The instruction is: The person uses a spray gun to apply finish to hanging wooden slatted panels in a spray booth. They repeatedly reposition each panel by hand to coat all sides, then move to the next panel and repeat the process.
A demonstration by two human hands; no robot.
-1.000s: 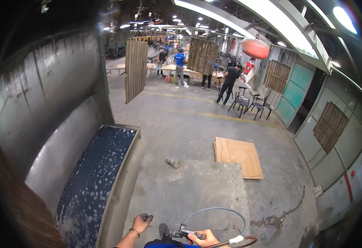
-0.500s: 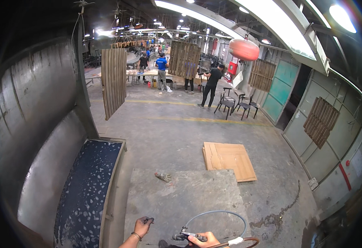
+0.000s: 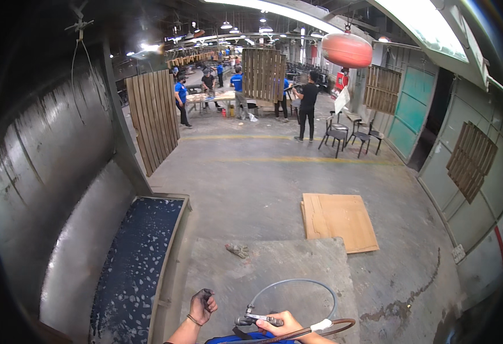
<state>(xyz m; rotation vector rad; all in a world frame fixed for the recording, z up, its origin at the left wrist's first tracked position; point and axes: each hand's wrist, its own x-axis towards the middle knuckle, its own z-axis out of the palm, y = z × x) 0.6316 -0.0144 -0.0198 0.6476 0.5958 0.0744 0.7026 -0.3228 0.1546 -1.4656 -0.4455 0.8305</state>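
Left grip [image 3: 204, 305] turned; spray gun [image 3: 255, 317] lies in right grip [image 3: 283, 325].

A head-worn wide fisheye looks ahead and down across the floor [image 3: 245, 189].

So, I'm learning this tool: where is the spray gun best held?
Probably around the right end of the spray gun, coming from the right, as the right hand does: it lies sideways, and the grey hose rises near its left end, likely crowding a grip there.
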